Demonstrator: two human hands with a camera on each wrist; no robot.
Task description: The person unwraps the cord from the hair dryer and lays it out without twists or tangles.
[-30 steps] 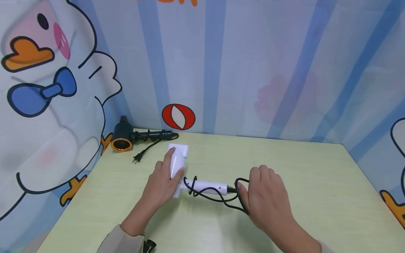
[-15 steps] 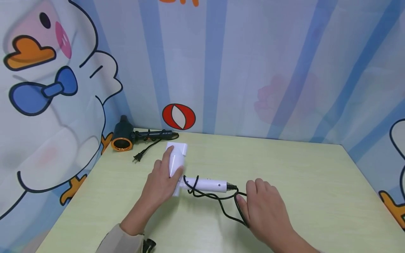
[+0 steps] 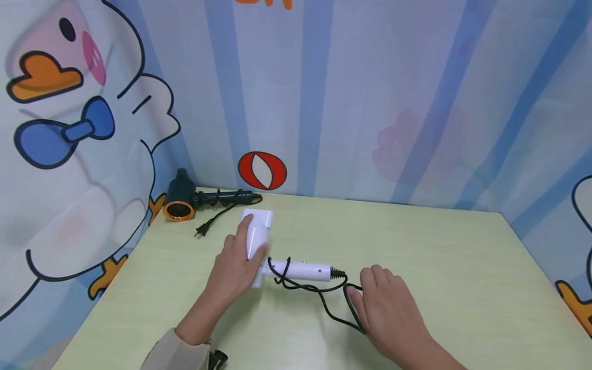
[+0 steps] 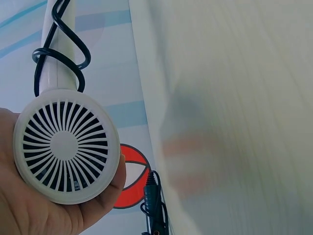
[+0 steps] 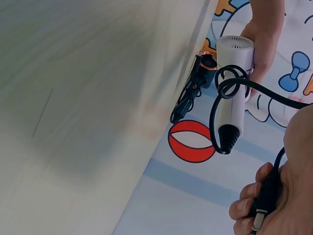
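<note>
My left hand [image 3: 233, 272] grips the head of a white hair dryer [image 3: 258, 239], index finger stretched along it. The dryer's handle [image 3: 305, 271] points right, and its black cord [image 5: 271, 93] winds loosely round it. The left wrist view shows the round slatted air grille [image 4: 64, 145] with the palm behind it. To the right, my right hand [image 3: 390, 308] holds the far part of the cord. In the right wrist view its fingers curl round the black plug [image 5: 268, 193], with a metal prong showing. Cord loops hang between handle and right hand.
A dark hair dryer [image 3: 181, 195] with an orange rim lies at the table's back left corner, its cord wrapped round its handle. Its plug [image 3: 201, 229] lies on the pale table [image 3: 444, 257]. Behind stands a printed cartoon backdrop [image 3: 351, 103].
My right hand has come slightly down toward me, and the cord loop beside it hangs lower. My left hand and the white hair dryer have barely moved.
</note>
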